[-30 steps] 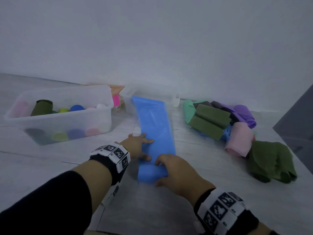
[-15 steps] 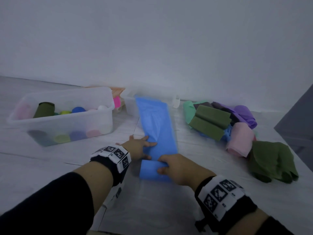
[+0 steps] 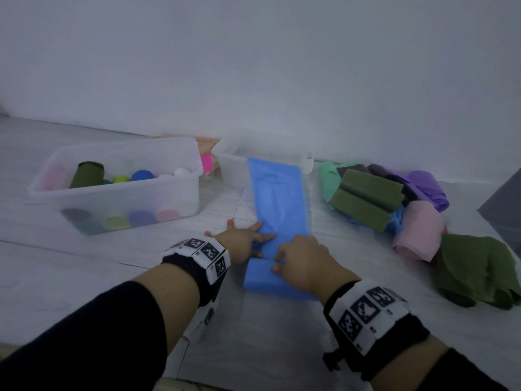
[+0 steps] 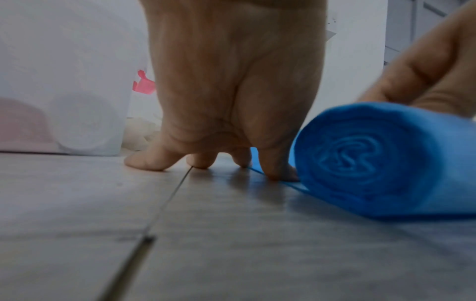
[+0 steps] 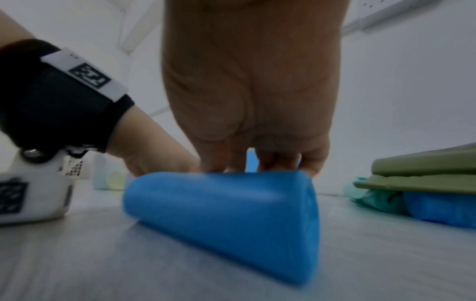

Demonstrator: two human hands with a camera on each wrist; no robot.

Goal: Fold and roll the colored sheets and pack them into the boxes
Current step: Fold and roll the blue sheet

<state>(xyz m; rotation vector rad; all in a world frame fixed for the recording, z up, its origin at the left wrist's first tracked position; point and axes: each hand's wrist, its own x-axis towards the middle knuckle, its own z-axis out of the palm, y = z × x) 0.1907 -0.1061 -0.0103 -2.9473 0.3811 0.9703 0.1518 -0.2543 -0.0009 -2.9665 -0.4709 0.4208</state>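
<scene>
A blue sheet (image 3: 279,198), folded into a long strip, lies on the floor and runs away from me. Its near end is wound into a roll (image 3: 265,277), whose spiral end shows in the left wrist view (image 4: 373,160). My right hand (image 3: 304,261) sits on top of the roll with its fingers (image 5: 268,160) curled over the far side. My left hand (image 3: 242,241) is spread flat just ahead of the roll, fingertips (image 4: 278,173) pressing the strip's left edge and the floor.
A clear box (image 3: 180,148) with several coloured rolls stands at the left, and a second clear box (image 3: 234,170) stands behind the strip. At the right lies a pile of sheets: olive folded ones (image 3: 366,198), pink (image 3: 420,232), purple (image 3: 425,184), crumpled olive (image 3: 479,266).
The roll has grown and moved away from me along the strip, with my right hand travelling on it. My left hand has stayed beside the strip's left edge.
</scene>
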